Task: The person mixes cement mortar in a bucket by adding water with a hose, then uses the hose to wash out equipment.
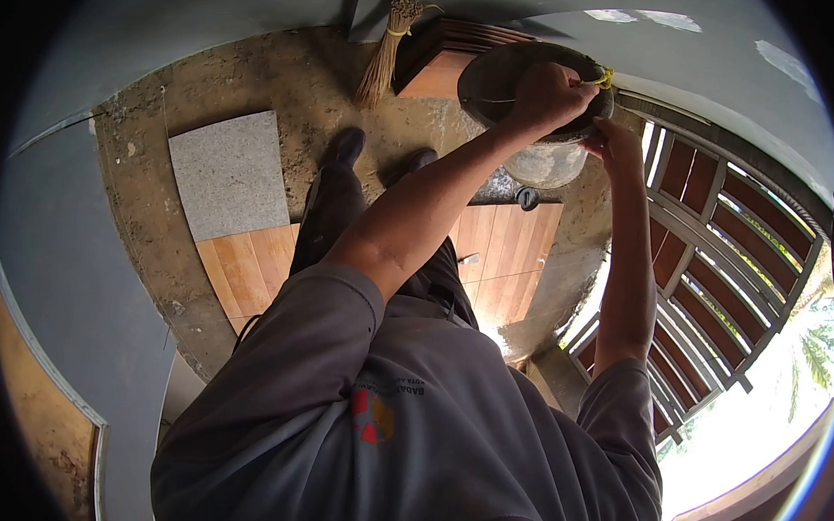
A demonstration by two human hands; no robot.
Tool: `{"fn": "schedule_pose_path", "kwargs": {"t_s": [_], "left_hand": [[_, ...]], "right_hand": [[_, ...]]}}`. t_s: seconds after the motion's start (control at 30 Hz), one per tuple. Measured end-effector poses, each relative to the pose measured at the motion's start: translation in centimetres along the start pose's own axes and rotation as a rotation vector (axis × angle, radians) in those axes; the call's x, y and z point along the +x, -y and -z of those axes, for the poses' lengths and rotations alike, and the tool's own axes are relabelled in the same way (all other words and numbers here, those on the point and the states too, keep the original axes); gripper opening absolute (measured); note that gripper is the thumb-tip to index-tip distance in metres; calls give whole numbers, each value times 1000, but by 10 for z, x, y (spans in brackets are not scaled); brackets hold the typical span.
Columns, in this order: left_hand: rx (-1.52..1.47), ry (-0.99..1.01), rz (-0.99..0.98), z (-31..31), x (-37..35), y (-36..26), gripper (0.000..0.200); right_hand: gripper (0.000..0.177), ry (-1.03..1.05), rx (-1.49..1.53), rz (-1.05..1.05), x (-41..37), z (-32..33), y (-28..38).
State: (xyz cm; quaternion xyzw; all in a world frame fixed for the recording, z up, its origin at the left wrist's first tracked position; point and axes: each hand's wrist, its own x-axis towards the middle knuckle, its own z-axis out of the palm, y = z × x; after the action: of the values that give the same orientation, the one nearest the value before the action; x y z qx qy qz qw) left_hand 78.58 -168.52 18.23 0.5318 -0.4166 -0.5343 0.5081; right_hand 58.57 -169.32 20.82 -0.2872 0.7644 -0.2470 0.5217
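Observation:
A dark bucket [487,82] crusted with grey residue is held up at the upper right, its mouth toward me. My left hand [551,98] is closed over the mouth, apparently on the thin wire handle, close to a yellow tie [605,77] at the rim. Lower on the right side, my right hand [612,147] has its fingers curled against the rim. The bucket's inside is shadowed and partly covered by my left hand, so its contents cannot be made out. Beneath it, a small dark round object [527,199] lies by the tiles.
Wood-look tiles [513,248] lie on the rough floor around my legs, with a grey tile [228,171] at the left. A stick broom [387,59] leans near a tile stack [433,74] by the wall. Slatted shutters [697,251] stand to the right.

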Motion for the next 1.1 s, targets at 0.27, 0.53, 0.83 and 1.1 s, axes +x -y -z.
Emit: {"fn": "schedule_pose_path", "kwargs": {"t_s": [0.27,0.53,0.83,1.1], "left_hand": [[-22,-45,-7,30,-4,-3,43],[1,-58,14,59,-7,-2,43],[93,-14,-8,26,4,2,41],[13,27,39,-35,8,5,41]], "right_hand": [[18,10,-43,16,-13,-31,6],[18,36,-46,2,-19,-59,0],[17,6,58,-31,-7,-24,-20],[18,-38,-11,-19,9,29,-6]]}}
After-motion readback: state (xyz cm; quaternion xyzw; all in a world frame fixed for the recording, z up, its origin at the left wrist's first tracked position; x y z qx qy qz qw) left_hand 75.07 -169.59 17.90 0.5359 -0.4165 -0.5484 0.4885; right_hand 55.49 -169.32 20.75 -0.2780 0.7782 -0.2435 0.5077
